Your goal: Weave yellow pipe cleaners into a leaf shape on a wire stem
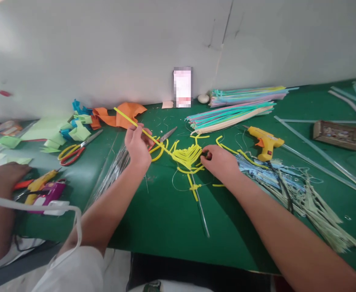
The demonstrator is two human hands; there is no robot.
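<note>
My left hand (137, 144) is closed on a long yellow pipe cleaner (124, 116), which slants down to a yellow fan-like shape (186, 157) of bent pipe cleaners on the green table. From the shape's lower end a thin wire stem (202, 219) runs toward me. At the shape's right edge my right hand (220, 162) is closed, fingertips curled around a small dark and red thing (207, 155) that I cannot make out. Partly behind my left hand lie scissors (168, 134), blades pointing up and right. Short yellow pieces (222, 144) are scattered around.
Coloured pipe cleaner bundles (232, 115) lie at the back near a phone (183, 87) against the wall. A yellow glue gun (265, 142) and pale tied strands (320, 207) are at right. Metal wires (114, 170), more scissors (74, 152) and another person's arm (1, 190) are at left.
</note>
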